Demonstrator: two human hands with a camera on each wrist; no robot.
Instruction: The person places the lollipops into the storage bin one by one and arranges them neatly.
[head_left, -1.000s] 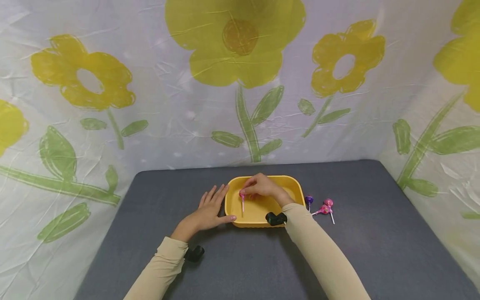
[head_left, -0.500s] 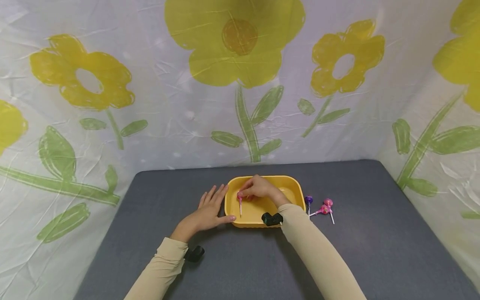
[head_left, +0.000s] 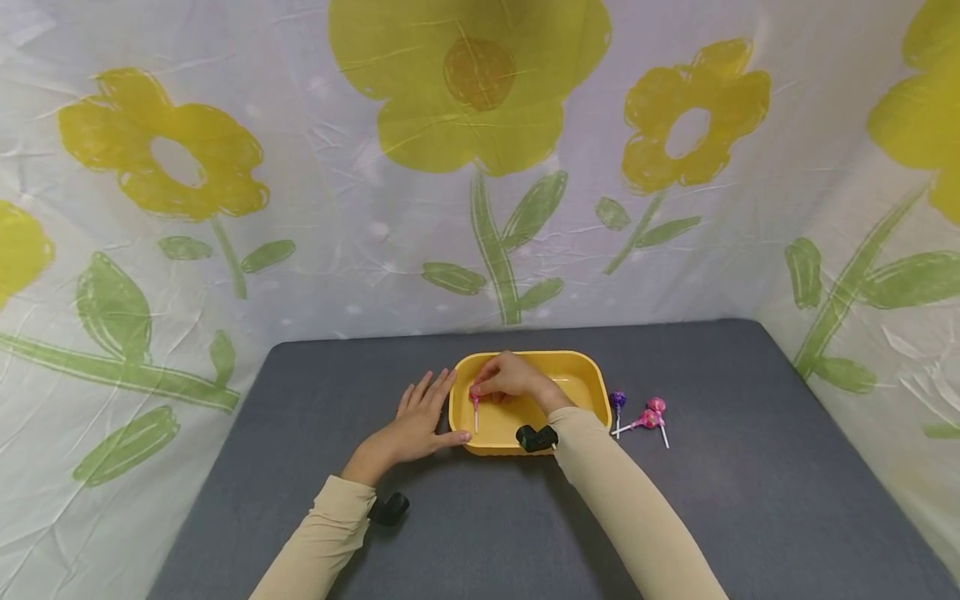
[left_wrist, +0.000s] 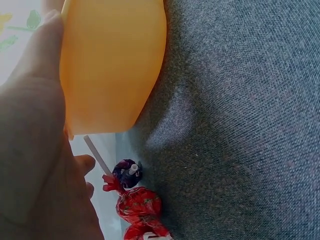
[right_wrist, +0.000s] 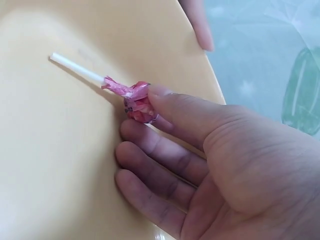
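My right hand (head_left: pixel 504 374) is inside a yellow plastic bin (head_left: pixel 588 367). Thumb and forefinger pinch the wrapped head of a pink lollipop (right_wrist: pixel 141 106), whose white stick points away over the bin's floor. My left hand (head_left: pixel 417 428) lies with straight fingers against the left end of the bin, thumb at its front corner. In the left wrist view, a red-wrapped lollipop (left_wrist: pixel 139 205) and a dark purple one (left_wrist: pixel 127 173) lie past the bin's end, beside my left hand; that hand hides them in the head view.
Right of the bin, a purple lollipop (head_left: pixel 617 400) and two pink lollipops (head_left: pixel 648 417) lie close together on the dark grey tabletop (head_left: pixel 480 525). A flower-printed cloth (head_left: pixel 360 250) hangs behind the table and along both sides.
My right hand has shifted left inside the bin, carrying the pink lollipop toward the left end. My left hand stays where it was.
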